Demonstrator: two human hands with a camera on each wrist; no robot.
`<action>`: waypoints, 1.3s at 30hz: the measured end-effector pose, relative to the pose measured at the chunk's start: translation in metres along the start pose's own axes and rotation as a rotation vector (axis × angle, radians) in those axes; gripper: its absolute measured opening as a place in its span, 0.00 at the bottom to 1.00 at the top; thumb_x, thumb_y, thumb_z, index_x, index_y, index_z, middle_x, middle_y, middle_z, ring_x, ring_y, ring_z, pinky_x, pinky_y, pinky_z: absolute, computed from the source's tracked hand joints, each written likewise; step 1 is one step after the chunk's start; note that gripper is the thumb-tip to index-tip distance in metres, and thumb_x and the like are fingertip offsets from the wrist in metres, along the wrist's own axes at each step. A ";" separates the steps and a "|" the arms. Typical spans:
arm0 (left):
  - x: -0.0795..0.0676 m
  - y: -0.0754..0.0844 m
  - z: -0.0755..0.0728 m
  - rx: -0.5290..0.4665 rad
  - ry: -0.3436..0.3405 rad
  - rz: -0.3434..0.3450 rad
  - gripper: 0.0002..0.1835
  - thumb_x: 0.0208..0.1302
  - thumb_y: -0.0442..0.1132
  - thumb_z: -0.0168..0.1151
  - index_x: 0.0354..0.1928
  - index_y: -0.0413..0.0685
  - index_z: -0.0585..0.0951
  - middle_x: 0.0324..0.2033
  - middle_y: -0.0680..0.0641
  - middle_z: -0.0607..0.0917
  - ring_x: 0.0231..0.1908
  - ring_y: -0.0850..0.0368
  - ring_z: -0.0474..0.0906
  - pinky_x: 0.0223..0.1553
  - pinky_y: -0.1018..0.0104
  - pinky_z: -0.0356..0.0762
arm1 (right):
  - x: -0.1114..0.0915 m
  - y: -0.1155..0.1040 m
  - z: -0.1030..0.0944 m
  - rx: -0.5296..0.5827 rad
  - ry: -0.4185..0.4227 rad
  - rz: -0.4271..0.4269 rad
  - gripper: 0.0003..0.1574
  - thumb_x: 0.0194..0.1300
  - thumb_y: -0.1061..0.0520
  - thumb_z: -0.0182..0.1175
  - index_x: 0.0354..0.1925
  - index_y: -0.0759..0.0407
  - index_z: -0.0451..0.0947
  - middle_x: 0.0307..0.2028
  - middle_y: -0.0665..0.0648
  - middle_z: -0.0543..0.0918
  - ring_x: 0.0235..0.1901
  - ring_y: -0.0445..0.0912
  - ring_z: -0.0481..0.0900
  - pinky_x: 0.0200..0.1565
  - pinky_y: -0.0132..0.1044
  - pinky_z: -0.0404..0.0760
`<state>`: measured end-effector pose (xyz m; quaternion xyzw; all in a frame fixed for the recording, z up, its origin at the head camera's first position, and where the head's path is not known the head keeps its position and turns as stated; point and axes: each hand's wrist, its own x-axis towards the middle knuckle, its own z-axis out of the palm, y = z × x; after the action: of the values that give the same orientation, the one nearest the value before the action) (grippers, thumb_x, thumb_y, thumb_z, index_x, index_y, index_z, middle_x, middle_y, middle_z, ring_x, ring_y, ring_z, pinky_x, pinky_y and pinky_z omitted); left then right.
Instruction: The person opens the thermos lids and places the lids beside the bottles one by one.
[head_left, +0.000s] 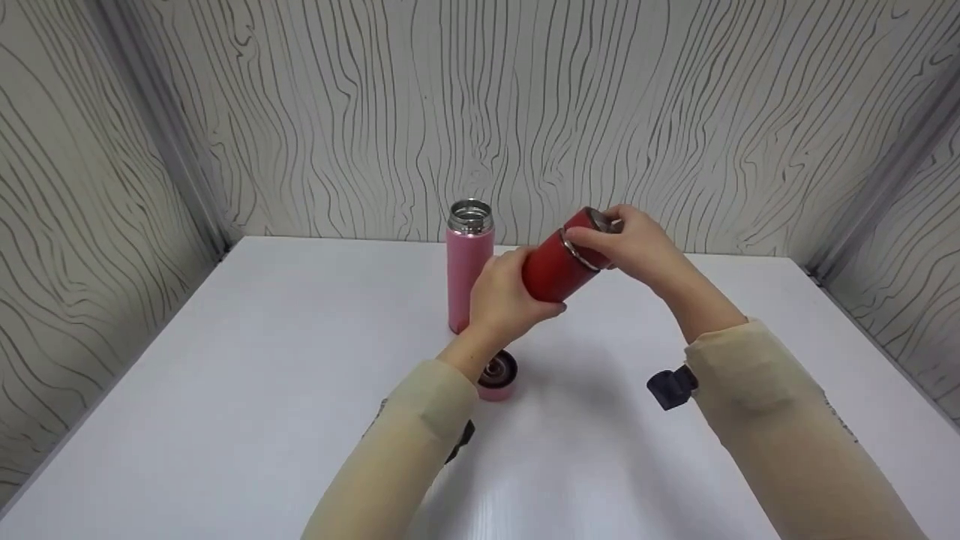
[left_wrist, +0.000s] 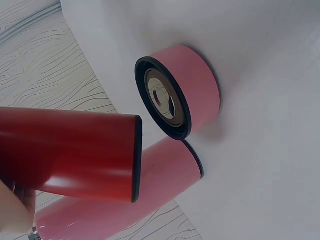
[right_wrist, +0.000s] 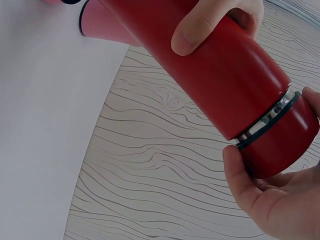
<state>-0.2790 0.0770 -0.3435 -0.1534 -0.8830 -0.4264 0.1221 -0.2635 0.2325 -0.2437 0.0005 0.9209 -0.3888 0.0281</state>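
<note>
A red thermos bottle (head_left: 553, 271) is held tilted above the table, its top toward the upper right. My left hand (head_left: 507, 294) grips its body, thumb and fingers wrapped round it. With thumb and fingers my right hand (head_left: 637, 241) holds the red lid (right_wrist: 280, 142) at its top end. A narrow silver ring shows between lid and body in the right wrist view. Behind my left hand a pink thermos bottle (head_left: 469, 262) stands upright without a lid, its steel mouth uncovered. The pink lid (left_wrist: 192, 87) lies upside down on the table, partly hidden by my left wrist in the head view.
Everything stands over a white table (head_left: 247, 360). A wall with a wood-grain line pattern (head_left: 360, 120) rises behind it, with side panels at left and right. Dark straps (head_left: 673, 387) hang at both sleeves.
</note>
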 end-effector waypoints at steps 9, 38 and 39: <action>0.001 0.001 -0.003 -0.012 0.014 -0.019 0.35 0.44 0.48 0.74 0.57 0.57 0.72 0.49 0.55 0.80 0.52 0.59 0.72 0.55 0.61 0.73 | -0.006 0.002 -0.006 0.092 0.073 -0.094 0.45 0.63 0.44 0.55 0.68 0.63 0.50 0.63 0.67 0.64 0.62 0.60 0.64 0.63 0.55 0.66; 0.005 -0.003 -0.013 -0.101 0.151 -0.014 0.35 0.44 0.48 0.74 0.57 0.52 0.72 0.48 0.53 0.81 0.50 0.59 0.74 0.54 0.62 0.73 | 0.002 0.099 0.028 -0.104 -0.142 -0.021 0.47 0.55 0.47 0.65 0.64 0.68 0.58 0.56 0.68 0.71 0.55 0.58 0.69 0.54 0.51 0.75; 0.005 -0.003 -0.013 -0.106 0.150 -0.017 0.35 0.44 0.48 0.74 0.57 0.52 0.72 0.48 0.53 0.81 0.50 0.59 0.74 0.54 0.62 0.73 | 0.002 0.101 0.032 -0.114 -0.145 -0.026 0.46 0.54 0.47 0.65 0.63 0.68 0.59 0.56 0.68 0.71 0.55 0.58 0.69 0.54 0.51 0.75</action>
<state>-0.2842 0.0659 -0.3362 -0.1198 -0.8489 -0.4839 0.1760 -0.2615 0.2805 -0.3387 -0.0414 0.9369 -0.3353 0.0897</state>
